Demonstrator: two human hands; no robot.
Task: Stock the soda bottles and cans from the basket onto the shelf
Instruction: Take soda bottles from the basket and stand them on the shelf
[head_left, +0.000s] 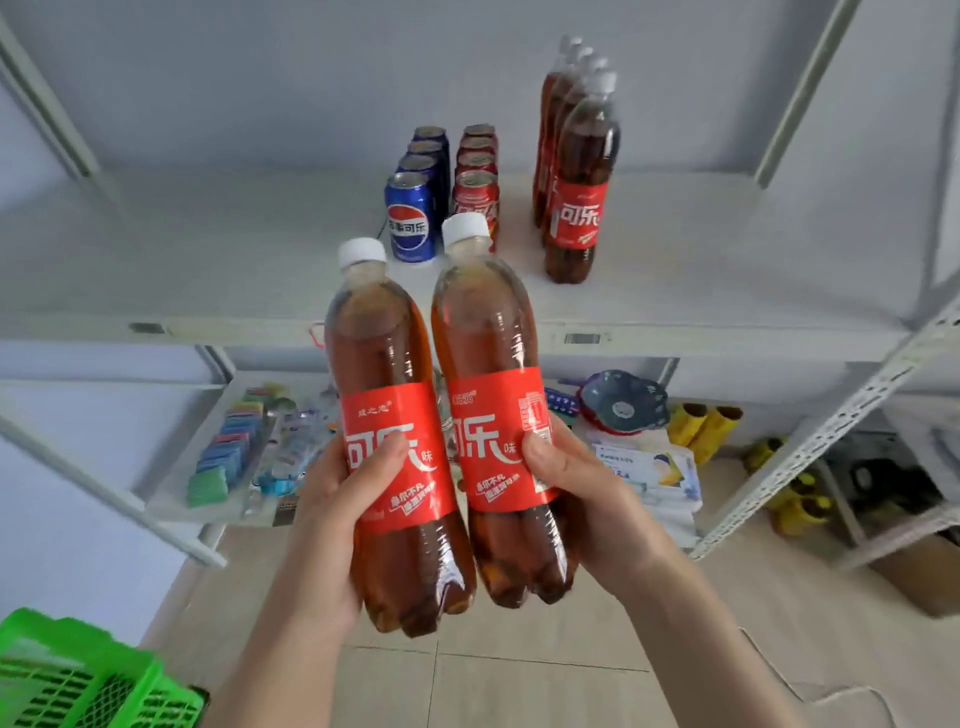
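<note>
1. The left hand (337, 499) curls round a clear plastic cola bottle (384, 338) with a white screw cap and brown drink; the right hand (576, 483) grips a second matching cola bottle (488, 322), thumb laid on its label.
2. Each held bottle wears a red wrap label with large white characters 可乐 and a small 味; the finer print is too small to read.
3. Both bottles are roughly upright and close side by side, held in front of the white metal shelf (208, 260), not resting on it.
4. On the shelf stands a row of blue Pepsi cans (413, 218), the front one reading 百事可乐; just right of them, a row of red cola cans (475, 176); further right, a row of shelved cola bottles (582, 171) with the same 可乐 label.
5. A green plastic lattice basket (78, 675) sits below the shelf, towards its left end.
</note>
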